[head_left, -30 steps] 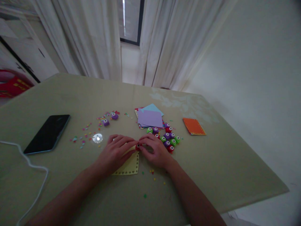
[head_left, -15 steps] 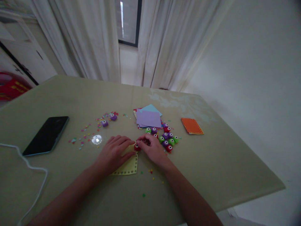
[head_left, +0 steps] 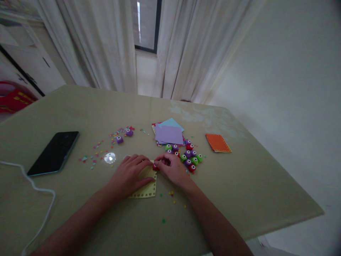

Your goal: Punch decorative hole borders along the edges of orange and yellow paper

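Note:
My left hand [head_left: 130, 173] lies flat, fingers spread, on a yellow paper square [head_left: 147, 187] with small holes punched along its edges. My right hand [head_left: 172, 168] is closed around a small red paper punch [head_left: 155, 166] at the sheet's top right corner. Just right of that hand sits a cluster of several small punches [head_left: 189, 156] in green, purple and red.
A stack of coloured paper [head_left: 168, 133] lies behind the punches, an orange punched square [head_left: 217, 142] to the right. Two purple punches [head_left: 124, 136] and paper confetti [head_left: 96, 153] are scattered left. A black phone [head_left: 54, 152] and white cable [head_left: 37, 192] lie far left.
Both hands and the yellow sheet have stayed nearly in place; my right hand's fingers have curled a little tighter over the red punch.

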`<state>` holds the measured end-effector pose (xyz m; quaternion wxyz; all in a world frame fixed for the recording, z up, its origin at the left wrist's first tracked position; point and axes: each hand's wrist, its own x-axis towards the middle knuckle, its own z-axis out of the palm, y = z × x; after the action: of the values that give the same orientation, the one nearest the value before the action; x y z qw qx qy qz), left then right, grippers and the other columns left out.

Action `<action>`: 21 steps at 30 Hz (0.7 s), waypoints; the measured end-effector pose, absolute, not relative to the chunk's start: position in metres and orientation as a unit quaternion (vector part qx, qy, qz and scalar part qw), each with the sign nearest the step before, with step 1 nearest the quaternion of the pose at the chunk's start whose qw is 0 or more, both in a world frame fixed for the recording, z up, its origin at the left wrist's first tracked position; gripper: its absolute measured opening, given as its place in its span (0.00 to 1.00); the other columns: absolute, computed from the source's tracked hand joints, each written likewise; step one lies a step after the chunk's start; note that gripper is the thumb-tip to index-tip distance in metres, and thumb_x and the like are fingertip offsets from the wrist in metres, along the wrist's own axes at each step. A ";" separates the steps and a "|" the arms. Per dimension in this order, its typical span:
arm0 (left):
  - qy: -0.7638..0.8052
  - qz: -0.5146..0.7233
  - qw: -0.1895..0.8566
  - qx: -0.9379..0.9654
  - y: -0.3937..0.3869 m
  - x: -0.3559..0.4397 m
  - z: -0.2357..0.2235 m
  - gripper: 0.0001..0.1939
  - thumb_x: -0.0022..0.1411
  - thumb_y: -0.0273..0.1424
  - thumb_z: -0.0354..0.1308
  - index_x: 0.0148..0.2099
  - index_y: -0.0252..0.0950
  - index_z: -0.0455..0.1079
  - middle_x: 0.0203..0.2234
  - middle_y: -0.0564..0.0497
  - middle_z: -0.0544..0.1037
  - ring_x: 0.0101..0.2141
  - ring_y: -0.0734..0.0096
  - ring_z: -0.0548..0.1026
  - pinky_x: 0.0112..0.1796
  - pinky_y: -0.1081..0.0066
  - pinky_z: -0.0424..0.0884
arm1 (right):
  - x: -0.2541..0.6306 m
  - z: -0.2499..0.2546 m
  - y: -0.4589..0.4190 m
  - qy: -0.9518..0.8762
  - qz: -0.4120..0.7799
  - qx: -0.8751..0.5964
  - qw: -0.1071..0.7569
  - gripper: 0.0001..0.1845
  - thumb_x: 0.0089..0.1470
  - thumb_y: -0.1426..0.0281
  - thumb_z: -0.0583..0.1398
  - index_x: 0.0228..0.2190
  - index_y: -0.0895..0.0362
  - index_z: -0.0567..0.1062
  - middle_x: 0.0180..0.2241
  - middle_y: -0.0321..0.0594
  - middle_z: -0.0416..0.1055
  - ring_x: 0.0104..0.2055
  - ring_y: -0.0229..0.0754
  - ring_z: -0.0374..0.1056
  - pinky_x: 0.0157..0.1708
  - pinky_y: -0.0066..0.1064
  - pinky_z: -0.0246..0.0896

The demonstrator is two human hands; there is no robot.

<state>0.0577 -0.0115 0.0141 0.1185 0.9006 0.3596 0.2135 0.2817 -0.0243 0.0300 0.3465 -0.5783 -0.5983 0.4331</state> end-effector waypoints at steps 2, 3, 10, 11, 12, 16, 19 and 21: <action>0.361 0.213 0.118 0.900 -0.012 0.058 0.014 0.18 0.66 0.41 0.71 0.54 0.44 0.76 0.50 0.48 0.81 0.48 0.53 0.77 0.48 0.57 0.66 | 0.282 0.031 -0.024 -0.602 0.430 -0.577 0.345 0.04 0.60 0.70 0.69 0.36 0.59 0.84 0.26 0.34 0.73 0.28 0.36 0.63 0.28 0.28 0.55; 0.361 0.212 0.119 0.900 -0.012 0.058 0.014 0.18 0.66 0.41 0.72 0.54 0.44 0.76 0.50 0.48 0.81 0.48 0.53 0.77 0.48 0.56 0.66 | 0.283 0.031 -0.024 -0.606 0.427 -0.577 0.344 0.04 0.59 0.70 0.69 0.36 0.59 0.84 0.26 0.34 0.73 0.28 0.36 0.63 0.28 0.28 0.54; 0.360 0.210 0.122 0.901 -0.012 0.058 0.015 0.18 0.66 0.43 0.71 0.54 0.43 0.77 0.50 0.48 0.81 0.48 0.54 0.77 0.48 0.56 0.67 | 0.283 0.030 -0.024 -0.607 0.430 -0.570 0.348 0.05 0.59 0.70 0.69 0.36 0.59 0.84 0.27 0.35 0.76 0.28 0.36 0.64 0.28 0.27 0.55; 0.359 0.212 0.120 0.901 -0.011 0.058 0.015 0.18 0.66 0.43 0.71 0.54 0.43 0.77 0.50 0.48 0.82 0.48 0.54 0.77 0.47 0.56 0.67 | 0.283 0.030 -0.024 -0.607 0.432 -0.568 0.349 0.05 0.59 0.70 0.69 0.36 0.59 0.84 0.28 0.35 0.76 0.28 0.37 0.64 0.28 0.27 0.56; 0.358 0.214 0.118 0.901 -0.011 0.058 0.015 0.18 0.66 0.43 0.71 0.54 0.43 0.77 0.50 0.48 0.82 0.47 0.54 0.77 0.47 0.56 0.68 | 0.283 0.030 -0.025 -0.607 0.435 -0.566 0.349 0.05 0.59 0.70 0.69 0.36 0.59 0.84 0.28 0.36 0.77 0.28 0.37 0.65 0.28 0.27 0.56; 0.358 0.218 0.117 0.901 -0.011 0.058 0.014 0.17 0.66 0.42 0.71 0.54 0.44 0.77 0.50 0.48 0.82 0.47 0.55 0.77 0.47 0.57 0.68 | 0.283 0.030 -0.025 -0.606 0.435 -0.566 0.350 0.06 0.59 0.69 0.69 0.37 0.59 0.84 0.28 0.36 0.77 0.28 0.37 0.65 0.27 0.27 0.56; 0.358 0.219 0.113 0.901 -0.012 0.058 0.014 0.17 0.66 0.42 0.70 0.54 0.43 0.77 0.50 0.47 0.82 0.48 0.55 0.77 0.47 0.57 0.68 | 0.284 0.030 -0.025 -0.611 0.426 -0.569 0.348 0.06 0.60 0.69 0.69 0.37 0.59 0.84 0.28 0.36 0.77 0.28 0.37 0.65 0.28 0.28 0.57; 0.357 0.223 0.111 0.900 -0.012 0.058 0.015 0.17 0.67 0.43 0.70 0.55 0.44 0.77 0.50 0.48 0.82 0.48 0.55 0.77 0.48 0.57 0.68 | 0.285 0.031 -0.025 -0.610 0.432 -0.567 0.346 0.07 0.60 0.68 0.68 0.38 0.60 0.84 0.29 0.37 0.77 0.29 0.37 0.66 0.29 0.28 0.58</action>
<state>0.0580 -0.0118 0.0150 0.1106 0.9001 0.3574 0.2234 0.2852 -0.0251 0.0311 0.3463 -0.5671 -0.6096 0.4323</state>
